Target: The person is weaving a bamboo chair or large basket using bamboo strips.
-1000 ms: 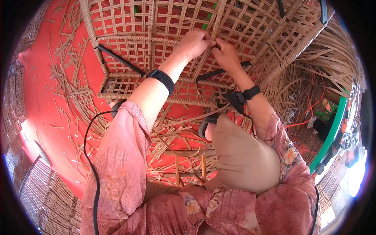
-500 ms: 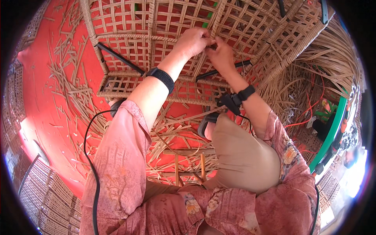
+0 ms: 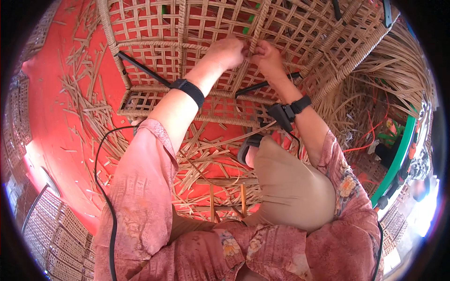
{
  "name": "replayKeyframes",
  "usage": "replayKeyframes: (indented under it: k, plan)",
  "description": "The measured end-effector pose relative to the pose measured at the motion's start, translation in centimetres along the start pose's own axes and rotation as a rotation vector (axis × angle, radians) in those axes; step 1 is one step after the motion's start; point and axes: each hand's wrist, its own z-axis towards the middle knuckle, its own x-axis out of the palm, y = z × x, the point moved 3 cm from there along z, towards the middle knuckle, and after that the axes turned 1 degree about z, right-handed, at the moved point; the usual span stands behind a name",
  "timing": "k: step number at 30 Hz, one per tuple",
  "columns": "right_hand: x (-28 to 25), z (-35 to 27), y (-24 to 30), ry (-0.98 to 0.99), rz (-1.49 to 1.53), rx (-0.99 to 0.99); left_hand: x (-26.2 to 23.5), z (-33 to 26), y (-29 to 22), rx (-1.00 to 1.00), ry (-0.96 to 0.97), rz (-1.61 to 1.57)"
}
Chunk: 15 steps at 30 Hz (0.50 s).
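A large tan woven wicker frame (image 3: 154,43), with cord-wrapped ribs and an open lattice, stands in front of me. My left hand (image 3: 229,52) is closed at the left side of a wrapped upright rib (image 3: 261,23). At the same rib's right side, my right hand (image 3: 268,57) is closed, its fingers pinched. The hands almost meet at the rib. Whatever strand lies between the fingertips is too small and hidden to make out. Below the hands, black bars (image 3: 145,69) cross the lattice, and the frame's lower wrapped rim runs near my feet.
Cut wicker strips (image 3: 89,89) litter the red floor (image 3: 44,119). A thick bundle of long strands (image 3: 398,58) lies at the right, near a green curved edge (image 3: 398,157) and red cords. More woven panels (image 3: 56,229) stand at the lower left. Black cables run along both my arms.
My left hand has shifted slightly. My right hand has moved a little right and down, its wrist turning, and the fingers have gone to opposite sides of the rib.
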Motion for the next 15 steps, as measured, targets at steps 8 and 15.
replayKeyframes:
  k: [8,15]
  plan:
    - [0.9,-1.3,3.3,0.068,0.1,0.086,-0.1,0.7,1.0,-0.112,0.029,0.014]
    - [-0.5,-0.7,2.4,0.048,0.262,0.097,-1.8,-0.7,-0.4,0.038,-0.09,0.136]
